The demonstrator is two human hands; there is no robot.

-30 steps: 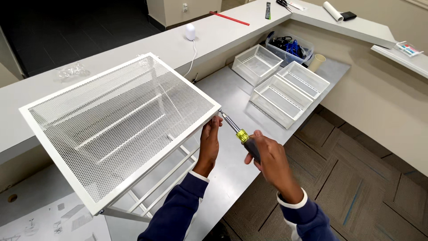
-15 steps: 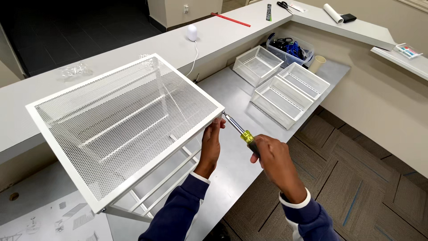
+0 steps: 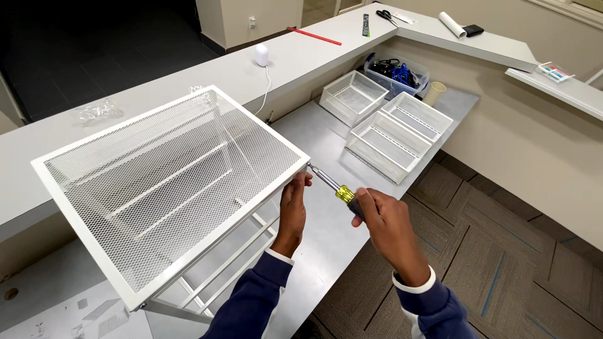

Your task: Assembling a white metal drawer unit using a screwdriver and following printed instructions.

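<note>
White mesh drawer frame (image 3: 163, 188) tilted on grey counter (image 3: 326, 132), filling the left. Left hand (image 3: 293, 210) grips its near corner, at 3 o'clock of the frame. Screwdriver (image 3: 336, 188), yellow-collared, tip at that corner. Right hand (image 3: 386, 226) clenched around its handle. Three white mesh baskets (image 3: 389, 135) at 1 o'clock.

My right hand (image 3: 384, 221) now sits a little farther from the white mesh rack (image 3: 169, 188) than a second ago, so more of the screwdriver (image 3: 333, 187) shaft shows. My left hand (image 3: 293, 210) rides slightly higher against the rack's near corner.
</note>
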